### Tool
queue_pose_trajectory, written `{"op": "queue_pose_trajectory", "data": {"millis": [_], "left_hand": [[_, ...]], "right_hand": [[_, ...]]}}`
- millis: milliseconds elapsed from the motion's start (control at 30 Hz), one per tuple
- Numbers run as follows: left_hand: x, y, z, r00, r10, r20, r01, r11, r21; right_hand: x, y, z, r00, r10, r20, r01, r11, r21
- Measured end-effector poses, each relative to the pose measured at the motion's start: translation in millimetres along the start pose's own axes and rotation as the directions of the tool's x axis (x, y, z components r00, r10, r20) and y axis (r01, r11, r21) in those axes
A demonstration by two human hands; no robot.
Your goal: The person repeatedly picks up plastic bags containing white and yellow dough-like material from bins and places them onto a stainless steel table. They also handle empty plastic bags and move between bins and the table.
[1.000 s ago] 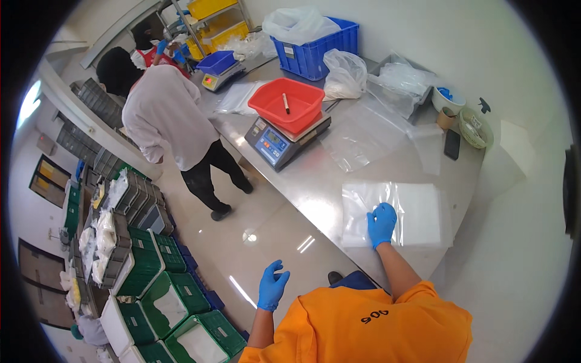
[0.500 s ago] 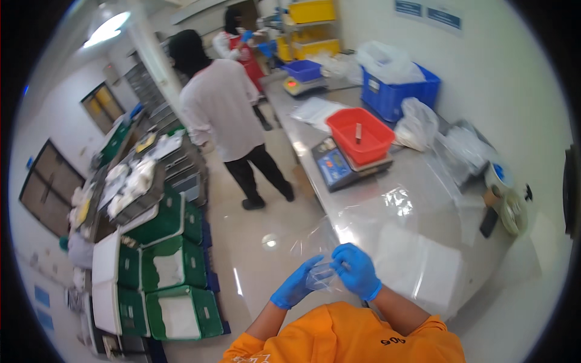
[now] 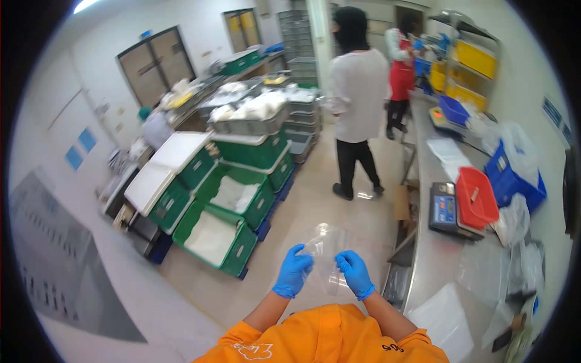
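A clear plastic bag (image 3: 327,261) is stretched between my gloved hands, in front of my orange top and over the floor. My left hand (image 3: 293,272), in a blue glove, is closed on the bag's left side. On the other side my right hand (image 3: 356,275), gloved in the same blue, pinches the bag with fingers and thumb. The film is see-through, so its full outline is hard to make out.
To the right runs a steel table (image 3: 417,257) bearing a scale (image 3: 445,209), a red basket (image 3: 478,196), a blue crate (image 3: 514,175) and white sheets (image 3: 445,323). Green crates (image 3: 242,254) stand at left. Ahead stands a person in white (image 3: 358,91); another in a red apron (image 3: 402,72) is farther back.
My view has turned left, so the table now lies farther right. My hands have drawn apart and away from the table edge, spreading the plastic bag between them.
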State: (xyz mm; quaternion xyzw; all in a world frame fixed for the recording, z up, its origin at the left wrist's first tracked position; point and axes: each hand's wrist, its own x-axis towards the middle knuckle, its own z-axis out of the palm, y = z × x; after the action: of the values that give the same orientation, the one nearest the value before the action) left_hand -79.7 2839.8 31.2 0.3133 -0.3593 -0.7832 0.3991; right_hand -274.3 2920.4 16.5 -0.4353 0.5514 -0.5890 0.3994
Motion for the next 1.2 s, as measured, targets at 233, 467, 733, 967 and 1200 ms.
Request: {"op": "queue_pose_trajectory", "data": {"millis": [233, 467, 733, 967, 1200], "left_hand": [[-50.1, 50.2, -19.3, 0.949, 0.314, 0.018, -0.296, 0.872, 0.39], [-62.2, 71.4, -180.1, 0.897, 0.105, -0.429, -0.241, 0.93, -0.276], [-95.6, 118.1, -170.3, 0.987, 0.155, 0.046, -0.161, 0.965, 0.206], [-64.0, 79.1, -251.3, 0.984, 0.012, -0.176, -0.048, 0.978, -0.201], [-46.1, 77.8, -202.5, 0.919, 0.058, 0.39, 0.181, 0.816, -0.549]], "right_hand": [[32.6, -33.3, 116.2, 0.948, 0.136, 0.287, -0.189, 0.968, 0.164], [58.5, -31.7, 187.7, 0.904, -0.104, 0.416, 0.125, 0.992, -0.024], [99.3, 62.8, 226.9, 0.796, 0.381, 0.47, -0.593, 0.648, 0.478], [74.5, 11.4, 190.3, 0.536, 0.218, 0.816, -0.69, 0.67, 0.274], [77.1, 36.0, 172.1, 0.588, 0.409, 0.698, -0.681, 0.716, 0.154]]}}
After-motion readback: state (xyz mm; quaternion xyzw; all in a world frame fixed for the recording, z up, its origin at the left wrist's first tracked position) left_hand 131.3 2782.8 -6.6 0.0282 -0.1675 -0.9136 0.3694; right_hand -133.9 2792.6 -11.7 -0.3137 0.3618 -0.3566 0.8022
